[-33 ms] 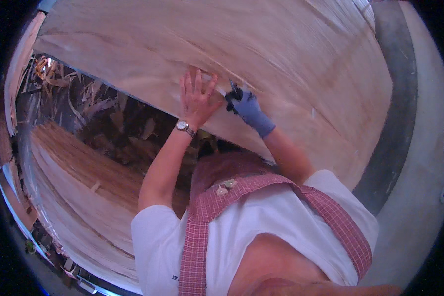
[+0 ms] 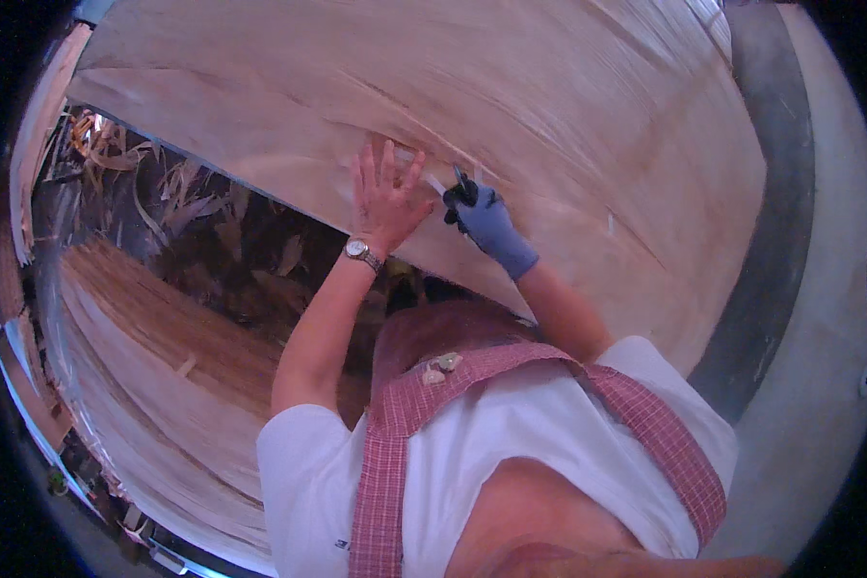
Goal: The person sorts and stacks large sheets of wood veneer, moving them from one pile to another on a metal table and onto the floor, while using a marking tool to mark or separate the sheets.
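Observation:
A large sheet of pale wood veneer [image 2: 568, 116] with wrinkles and darker streaks lies in front of me. My left hand [image 2: 390, 204], bare and with a watch [image 2: 358, 249] on its wrist, presses flat on it with the fingers spread. Just to the right, my right hand [image 2: 482, 214] wears a blue and dark glove and is closed around a slim dark tool [image 2: 459, 176]. The tool's exact kind is too small to tell. A narrow whitish strip [image 2: 435, 184] lies on the veneer between both hands, and a short pale mark [image 2: 611, 224] shows farther right.
Torn veneer scraps [image 2: 197, 204] litter the dark gap left of the sheet's near edge. Another stack of veneer [image 2: 164, 385] stands at the lower left. A dark grey strip [image 2: 785, 144] borders a paler floor [image 2: 828, 318] on the right.
My right hand, with the tool, has shifted slightly toward me and to the right. My left hand stays in nearly the same place on the sheet.

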### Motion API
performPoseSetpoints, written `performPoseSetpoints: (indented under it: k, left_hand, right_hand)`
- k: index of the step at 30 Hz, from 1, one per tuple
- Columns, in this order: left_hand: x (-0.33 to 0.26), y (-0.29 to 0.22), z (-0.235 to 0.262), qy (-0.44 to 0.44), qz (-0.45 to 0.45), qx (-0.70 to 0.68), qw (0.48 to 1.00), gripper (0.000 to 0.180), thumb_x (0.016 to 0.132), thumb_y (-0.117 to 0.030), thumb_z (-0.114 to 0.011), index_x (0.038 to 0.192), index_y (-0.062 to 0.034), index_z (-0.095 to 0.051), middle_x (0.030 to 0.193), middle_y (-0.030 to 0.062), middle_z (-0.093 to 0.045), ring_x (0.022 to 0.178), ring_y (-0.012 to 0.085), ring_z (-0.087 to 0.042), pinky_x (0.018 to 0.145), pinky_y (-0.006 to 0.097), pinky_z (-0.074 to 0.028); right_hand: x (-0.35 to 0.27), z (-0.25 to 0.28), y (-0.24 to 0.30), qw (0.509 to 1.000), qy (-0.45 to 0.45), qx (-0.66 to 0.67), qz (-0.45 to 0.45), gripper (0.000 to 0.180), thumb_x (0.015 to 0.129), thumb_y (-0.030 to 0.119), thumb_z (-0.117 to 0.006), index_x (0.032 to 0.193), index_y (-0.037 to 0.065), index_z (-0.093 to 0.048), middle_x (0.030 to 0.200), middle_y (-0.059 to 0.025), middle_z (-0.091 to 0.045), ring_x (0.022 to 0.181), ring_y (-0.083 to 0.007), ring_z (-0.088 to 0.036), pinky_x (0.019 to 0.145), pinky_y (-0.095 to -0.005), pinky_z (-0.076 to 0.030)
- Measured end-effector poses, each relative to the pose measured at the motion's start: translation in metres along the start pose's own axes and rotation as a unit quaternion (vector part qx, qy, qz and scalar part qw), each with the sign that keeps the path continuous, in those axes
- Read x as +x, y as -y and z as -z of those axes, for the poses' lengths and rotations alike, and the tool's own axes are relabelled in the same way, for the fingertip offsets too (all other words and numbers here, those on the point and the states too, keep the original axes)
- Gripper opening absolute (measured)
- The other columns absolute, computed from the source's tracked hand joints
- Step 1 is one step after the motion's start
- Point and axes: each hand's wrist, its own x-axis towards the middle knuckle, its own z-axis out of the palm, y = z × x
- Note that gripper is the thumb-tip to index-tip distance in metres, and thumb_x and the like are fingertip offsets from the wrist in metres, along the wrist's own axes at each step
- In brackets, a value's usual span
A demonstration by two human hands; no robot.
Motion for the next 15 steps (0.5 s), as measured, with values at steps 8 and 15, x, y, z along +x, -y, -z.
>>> performPoseSetpoints:
  k: [8, 15]
  left_hand:
    - [0.018, 0.025, 0.002, -0.028, 0.002, -0.153, 0.988, 0.058, 0.082, -0.013, -0.056, 0.139, -0.0148, -0.044, 0.144, 0.0063, -0.041, 0.119, 0.0293, -0.046, 0.099, 0.046, -0.037]
    - [0.026, 0.023, 0.011, 0.058, -0.037, 0.000, 0.998, 0.055, 0.083, -0.014, -0.055, 0.137, -0.0245, -0.047, 0.143, -0.0047, -0.044, 0.114, 0.0266, -0.048, 0.094, 0.044, -0.039]
  right_hand:
    - [0.037, -0.012, 0.029, 0.973, 0.002, 0.220, -0.075, 0.022, 0.094, 0.027, -0.056, 0.099, 0.006, -0.060, 0.076, -0.0060, -0.068, 0.053, -0.0100, -0.057, 0.043, -0.0231, -0.040]
    - [0.041, -0.012, 0.031, 0.982, -0.007, 0.164, -0.093, 0.023, 0.093, 0.029, -0.055, 0.096, 0.008, -0.062, 0.069, -0.0069, -0.067, 0.048, -0.0154, -0.058, 0.040, -0.0296, -0.041]
